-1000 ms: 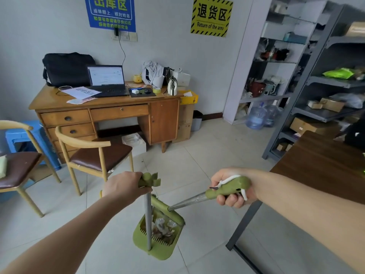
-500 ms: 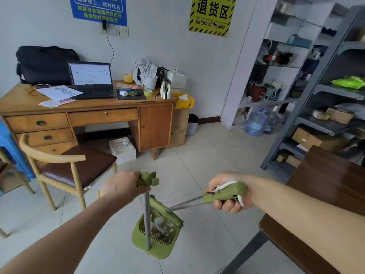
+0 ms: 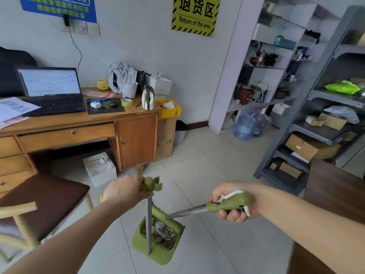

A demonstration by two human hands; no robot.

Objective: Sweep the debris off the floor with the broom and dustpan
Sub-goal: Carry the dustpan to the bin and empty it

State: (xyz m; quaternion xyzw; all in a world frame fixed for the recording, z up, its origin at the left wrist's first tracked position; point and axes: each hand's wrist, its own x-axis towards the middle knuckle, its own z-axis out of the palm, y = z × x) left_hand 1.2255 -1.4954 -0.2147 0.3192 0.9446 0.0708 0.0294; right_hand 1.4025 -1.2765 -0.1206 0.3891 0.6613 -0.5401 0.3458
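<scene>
A green dustpan [image 3: 158, 252] hangs low over the tiled floor on an upright metal pole, with crumpled paper debris [image 3: 161, 232] lying inside it. My left hand [image 3: 126, 191] grips the green top of that pole. My right hand [image 3: 233, 204] is shut on the green and white handle of the broom [image 3: 229, 204]. The broom's metal shaft slants down to the left, and its green head rests against the dustpan's back edge, over the debris.
A wooden desk [image 3: 79, 123] with a laptop stands ahead on the left, and a white box [image 3: 99, 169] sits under it. A brown-seated chair [image 3: 39, 200] is close on my left. A dark table [image 3: 335, 194] and grey shelving [image 3: 316, 135] stand at right. Water bottles [image 3: 245, 125] sit by the wall.
The view has moved forward and to the right, toward the desk and shelving. Both hands keep their grips, and the dustpan and broom stay together below me.
</scene>
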